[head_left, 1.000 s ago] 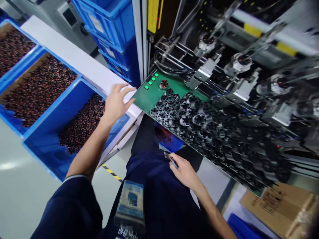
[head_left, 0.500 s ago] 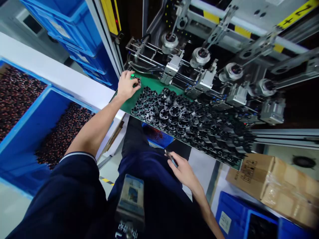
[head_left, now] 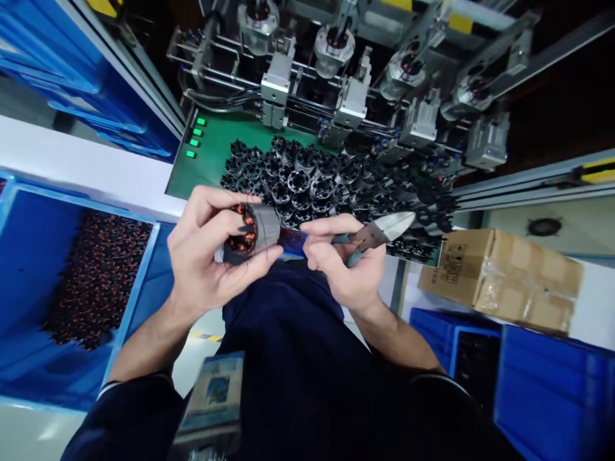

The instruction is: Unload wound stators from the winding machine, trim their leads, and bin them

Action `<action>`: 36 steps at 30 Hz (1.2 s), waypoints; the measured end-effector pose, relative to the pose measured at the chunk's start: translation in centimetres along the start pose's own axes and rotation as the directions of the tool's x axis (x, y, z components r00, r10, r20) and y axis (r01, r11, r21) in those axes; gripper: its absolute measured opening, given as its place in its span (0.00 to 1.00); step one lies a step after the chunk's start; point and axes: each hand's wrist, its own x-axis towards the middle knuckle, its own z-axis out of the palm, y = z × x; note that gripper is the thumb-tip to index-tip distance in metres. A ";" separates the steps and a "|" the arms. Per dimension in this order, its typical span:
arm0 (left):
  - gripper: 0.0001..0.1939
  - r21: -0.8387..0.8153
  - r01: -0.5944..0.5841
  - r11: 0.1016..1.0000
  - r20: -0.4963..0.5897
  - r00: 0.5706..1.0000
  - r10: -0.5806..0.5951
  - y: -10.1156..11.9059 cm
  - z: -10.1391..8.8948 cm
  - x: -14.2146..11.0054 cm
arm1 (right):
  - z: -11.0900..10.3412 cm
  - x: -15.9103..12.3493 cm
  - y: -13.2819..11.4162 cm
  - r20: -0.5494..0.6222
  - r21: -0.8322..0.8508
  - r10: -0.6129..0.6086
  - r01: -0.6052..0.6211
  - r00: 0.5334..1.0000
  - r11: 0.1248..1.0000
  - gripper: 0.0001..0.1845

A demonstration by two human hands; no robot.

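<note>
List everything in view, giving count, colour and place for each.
wound stator: one, copper and grey, in left hand
side cutters: one, silver and teal, in right hand
ring-shaped parts: many, black, on panel
panel: one, green, below machine heads
machine heads: four, silver, above panel
blue crates: several, blue, left and right
copper-wound parts: many, copper, left crate
cardboard box: one, brown, right
badge: one, blue, at chest
left hand: one, gripping stator
right hand: one, gripping cutters

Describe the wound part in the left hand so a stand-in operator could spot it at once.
Below the green panel heaped with black parts, look at the person's left hand. It holds a copper-wound stator with a grey band around it. Unlike the black parts, it shows copper coils.
</note>
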 end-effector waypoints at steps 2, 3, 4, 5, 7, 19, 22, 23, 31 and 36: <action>0.18 0.011 -0.025 1.000 0.022 0.999 0.025 0.9 0.1 -0.4 | 0.4 0.3 -1.3 0.037 0.001 -0.022 0.022 0.999 1.000 0.20; 0.18 0.016 -0.033 0.999 0.028 0.999 0.033 1.1 0.2 -0.5 | 0.5 0.3 -1.6 0.059 0.011 -0.026 0.026 0.998 1.000 0.20; 0.17 0.020 -0.043 0.999 0.031 0.999 0.043 1.1 0.4 -0.7 | 0.6 0.1 -1.8 0.082 0.024 -0.023 0.021 0.996 0.999 0.21; 0.16 0.020 -0.057 0.998 0.033 0.998 0.056 1.2 0.6 -0.8 | 0.6 -0.2 -1.7 0.101 0.036 -0.006 0.003 0.995 0.999 0.22; 0.16 0.016 -0.090 0.996 0.041 0.995 0.089 1.1 1.0 -0.8 | 0.5 -0.8 -1.3 0.112 0.072 0.048 -0.056 0.993 0.996 0.23; 0.15 -0.123 -0.162 0.979 0.191 0.964 0.183 1.0 2.3 -1.2 | -1.2 -0.8 -1.7 0.201 0.272 0.271 -0.319 0.941 0.908 0.23; 0.14 -0.077 -0.157 0.985 0.201 0.965 0.169 0.8 2.1 -1.6 | -2.3 -0.4 -2.1 0.276 0.238 0.345 -0.412 0.897 0.880 0.20; 0.13 -0.036 -0.167 0.985 0.206 0.963 0.171 0.5 2.0 -1.7 | -2.9 -0.2 -2.2 0.305 0.198 0.366 -0.434 0.879 0.879 0.19; 0.15 -0.132 -0.137 0.982 0.156 0.975 0.157 -1.2 1.5 -2.8 | -5.9 -2.0 0.6 0.594 0.458 0.234 -0.563 0.770 0.688 0.18; 0.18 -0.492 0.254 0.833 0.174 0.966 -0.191 0.0 4.0 -5.0 | -5.2 -2.4 -0.8 0.561 0.396 0.309 -0.577 0.768 0.714 0.13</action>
